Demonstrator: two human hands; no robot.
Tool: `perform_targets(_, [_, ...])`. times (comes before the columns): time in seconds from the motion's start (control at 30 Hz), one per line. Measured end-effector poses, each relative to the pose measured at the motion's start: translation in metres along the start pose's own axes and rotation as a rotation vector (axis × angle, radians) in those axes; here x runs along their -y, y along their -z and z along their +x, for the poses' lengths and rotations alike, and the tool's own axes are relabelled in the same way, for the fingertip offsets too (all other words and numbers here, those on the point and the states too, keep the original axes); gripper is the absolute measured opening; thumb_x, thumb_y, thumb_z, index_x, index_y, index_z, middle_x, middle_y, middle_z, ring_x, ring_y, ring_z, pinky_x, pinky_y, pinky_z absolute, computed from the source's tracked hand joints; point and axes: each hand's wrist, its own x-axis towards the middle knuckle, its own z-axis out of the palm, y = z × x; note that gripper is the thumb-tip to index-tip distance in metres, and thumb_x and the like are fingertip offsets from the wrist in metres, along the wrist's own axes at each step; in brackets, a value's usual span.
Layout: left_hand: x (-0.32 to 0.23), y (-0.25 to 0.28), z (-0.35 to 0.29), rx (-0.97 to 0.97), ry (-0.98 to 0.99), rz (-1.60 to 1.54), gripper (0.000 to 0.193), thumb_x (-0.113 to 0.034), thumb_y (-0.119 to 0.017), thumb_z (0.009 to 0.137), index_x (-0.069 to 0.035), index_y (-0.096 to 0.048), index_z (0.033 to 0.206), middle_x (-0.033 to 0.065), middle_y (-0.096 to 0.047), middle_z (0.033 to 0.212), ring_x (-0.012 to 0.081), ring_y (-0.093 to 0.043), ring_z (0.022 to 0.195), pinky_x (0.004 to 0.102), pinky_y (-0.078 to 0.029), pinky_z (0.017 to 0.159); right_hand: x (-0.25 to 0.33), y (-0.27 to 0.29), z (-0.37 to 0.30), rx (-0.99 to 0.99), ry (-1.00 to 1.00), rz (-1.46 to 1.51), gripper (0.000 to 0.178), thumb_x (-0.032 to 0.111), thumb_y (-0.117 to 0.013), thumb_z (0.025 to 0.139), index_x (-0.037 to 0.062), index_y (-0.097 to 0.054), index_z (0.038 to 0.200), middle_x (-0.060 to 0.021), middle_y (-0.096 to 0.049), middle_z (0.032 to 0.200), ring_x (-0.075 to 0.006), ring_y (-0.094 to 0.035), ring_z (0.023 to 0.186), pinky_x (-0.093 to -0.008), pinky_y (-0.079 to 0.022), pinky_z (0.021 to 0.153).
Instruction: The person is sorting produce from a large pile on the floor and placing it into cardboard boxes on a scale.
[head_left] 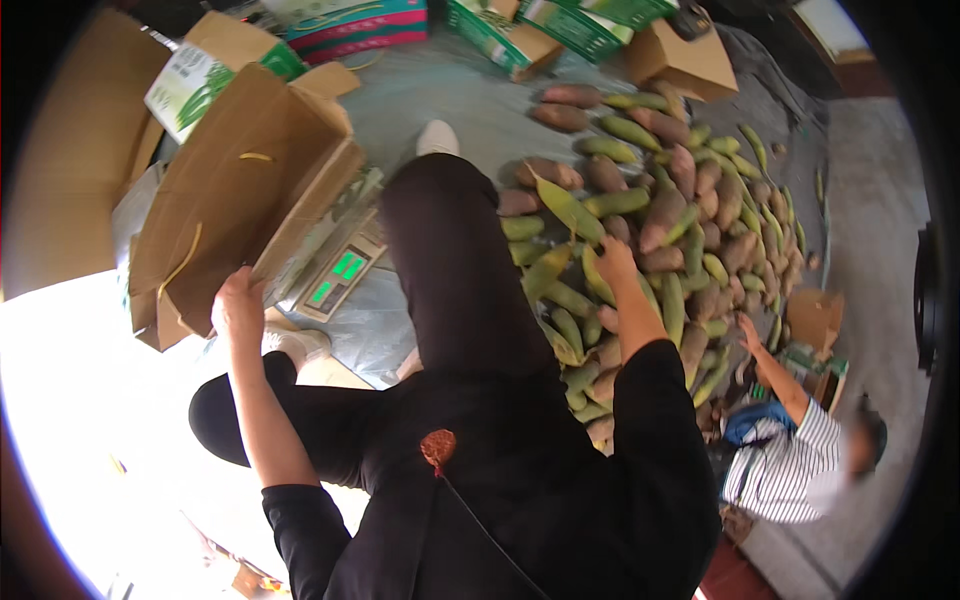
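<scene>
Brown cardboard of an opened box [235,150] was pinched by the left hand [238,302]; root vegetables [664,216] were left heaped outside beneath the right hand [617,266], grip unclear.

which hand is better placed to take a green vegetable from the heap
Probably the right hand: it is at the heap of vegetables, while the left hand is across the raised leg, at the edge of the open cardboard box.

Grey floor sheet [390,100], heaped vegetables [665,212], scale [336,280], cartons [682,65]
</scene>
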Motion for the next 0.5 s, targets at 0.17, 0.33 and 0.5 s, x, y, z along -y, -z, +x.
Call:
perform_targets(0.17, [-0.017,0.009,-0.006,0.073,0.054,0.002,0.019,-0.016,-0.064,0.074,-0.008,-0.064,0.092,0.016,-0.063,0.088,0.0344,-0.06,0.087,0.0422,-0.047,0.075,0.007,-0.002,-0.022,0.224,-0.154,-0.211,0.042,0.025,-0.063,0.08,0.0135,-0.051,0.119,-0.0086,-0.056,0.115,-0.0313,-0.049,0.111,-0.0453,-0.047,0.087])
perform_targets(0.33, [-0.006,-0.004,-0.011,0.046,0.052,-0.067,0.013,-0.013,-0.063,0.075,-0.008,-0.065,0.086,0.013,-0.063,0.084,0.0311,-0.06,0.086,0.0406,-0.047,0.074,0.021,-0.007,-0.019,0.328,-0.194,-0.432,0.058,0.027,-0.08,0.066,0.0148,-0.05,0.114,-0.0054,-0.054,0.117,-0.0272,-0.048,0.113,-0.0422,-0.048,0.088])
perform_targets(0.5, [-0.003,-0.009,-0.006,0.019,0.079,-0.194,0.014,-0.016,-0.062,0.076,-0.011,-0.066,0.088,0.0105,-0.064,0.085,0.0296,-0.061,0.085,0.0395,-0.048,0.074,0.02,-0.007,-0.022,0.291,-0.159,-0.394,0.051,0.023,-0.077,0.068,0.0129,-0.05,0.111,-0.0058,-0.054,0.115,-0.0266,-0.048,0.113,-0.0435,-0.047,0.088])
